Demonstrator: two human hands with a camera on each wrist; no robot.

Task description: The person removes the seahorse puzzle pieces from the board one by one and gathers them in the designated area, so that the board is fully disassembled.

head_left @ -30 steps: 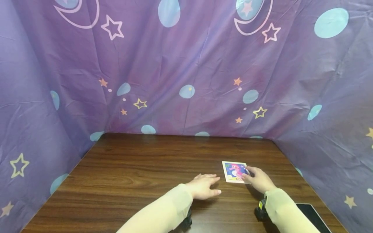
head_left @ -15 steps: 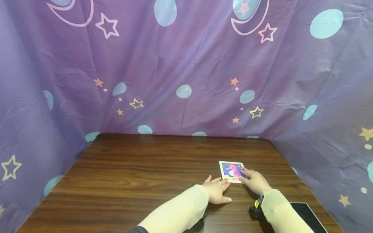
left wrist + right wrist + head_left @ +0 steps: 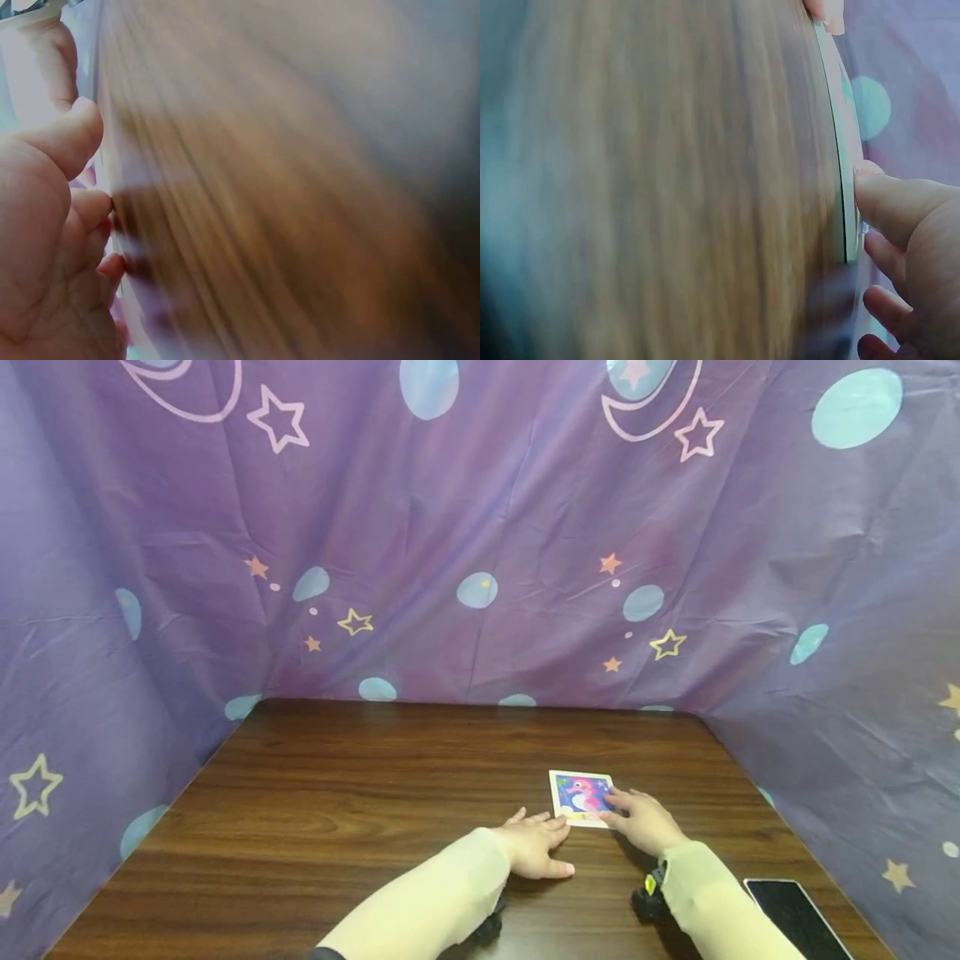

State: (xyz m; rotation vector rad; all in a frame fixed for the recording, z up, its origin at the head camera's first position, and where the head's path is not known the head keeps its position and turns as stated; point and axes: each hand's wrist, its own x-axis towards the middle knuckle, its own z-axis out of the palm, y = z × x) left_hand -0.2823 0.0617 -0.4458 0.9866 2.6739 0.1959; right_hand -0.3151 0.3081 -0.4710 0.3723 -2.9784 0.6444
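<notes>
A square picture card [image 3: 581,793] with a white border and a pink seahorse on blue lies flat on the wooden table, right of the middle. My right hand [image 3: 647,822] rests on its right side, with the thumb near the front corner and a finger on the picture. In the right wrist view, the thumb [image 3: 892,201] touches the card's top beside its thin edge [image 3: 843,180]; the other fingers are loosely bent. Palm down with fingers spread, my left hand [image 3: 534,847] has its fingertips right at the card's front left corner.
A dark flat tablet-like thing [image 3: 797,914] with a pale rim lies at the front right, beside my right sleeve. Purple cloth [image 3: 480,527] with stars and moons hangs behind the wooden table [image 3: 337,793] and along both sides.
The card has slid left across the table with my right hand on it. My left hand has moved up to the card's front left corner.
</notes>
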